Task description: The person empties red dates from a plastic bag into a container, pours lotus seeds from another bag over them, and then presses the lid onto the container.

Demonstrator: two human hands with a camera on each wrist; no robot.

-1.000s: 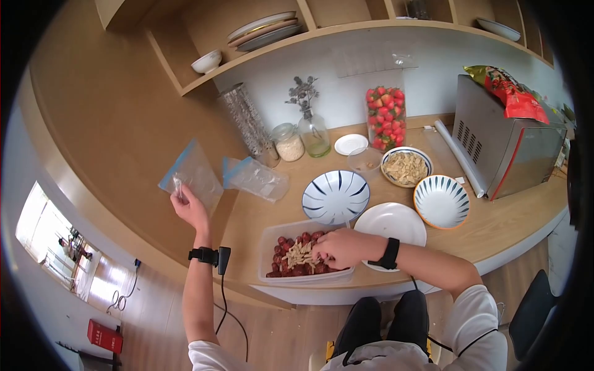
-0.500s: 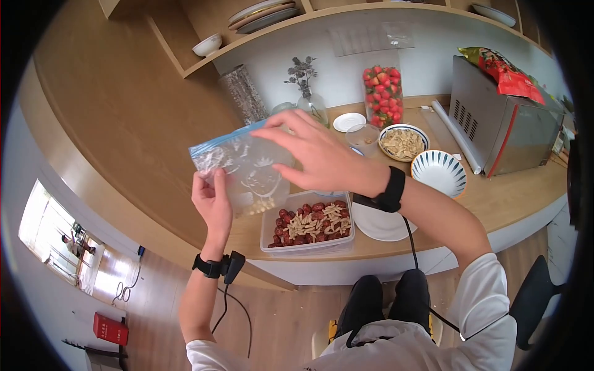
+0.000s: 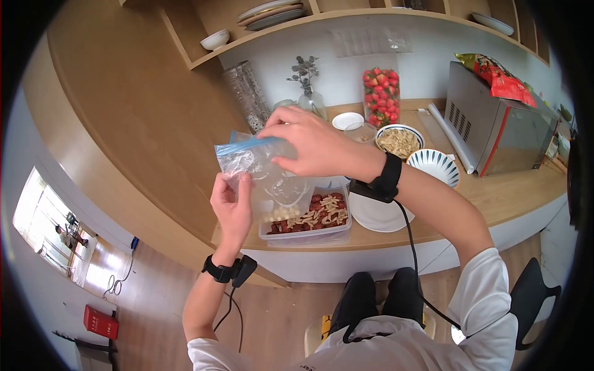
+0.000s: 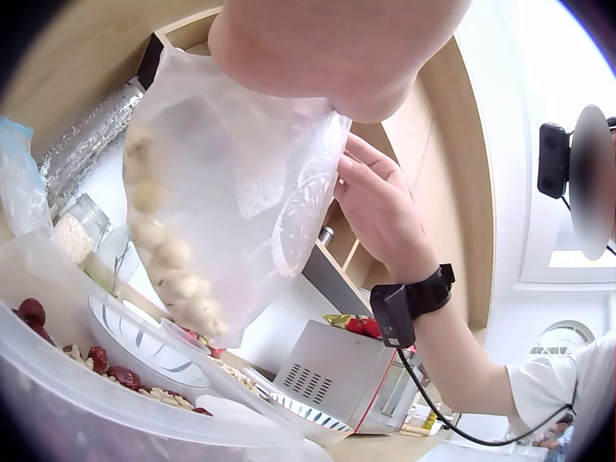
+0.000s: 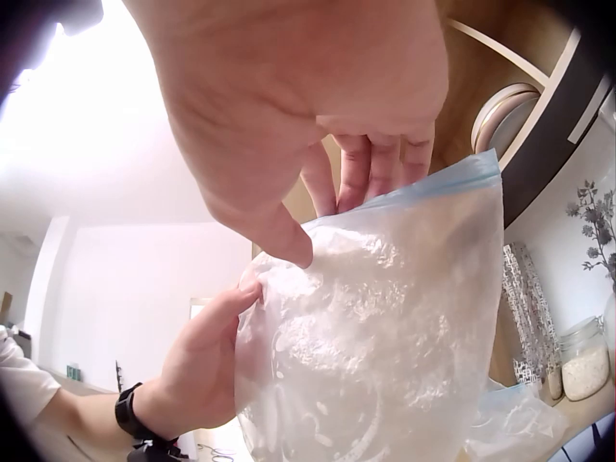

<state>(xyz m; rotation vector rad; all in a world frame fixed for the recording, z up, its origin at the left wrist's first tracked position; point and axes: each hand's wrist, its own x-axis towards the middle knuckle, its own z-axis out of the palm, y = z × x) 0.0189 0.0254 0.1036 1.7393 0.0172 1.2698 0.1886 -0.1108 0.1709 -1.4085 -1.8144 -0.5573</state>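
The left hand [image 3: 234, 209] and right hand [image 3: 317, 145] pinch one bag [image 3: 265, 179], one tub [image 3: 309, 235] at its five o'clock. Only the left wrist view clearly shows several balls [image 4: 173, 254] inside.

The zip bag [image 3: 266, 179] is thin clear plastic, crinkled and shiny near its blue zip, cloudier lower down; the food box [image 3: 303, 234] looks like smooth translucent plastic. From here the desk [image 3: 495, 201] is pale wood grain with a soft sheen, the round plate [image 3: 378, 215] glossy white, and the wrinkled red packet [image 3: 513, 89] catches the light atop an oven [image 3: 470, 117] with smooth grey metal-looking sides; the sleeve [image 3: 486, 290] is matt white cloth
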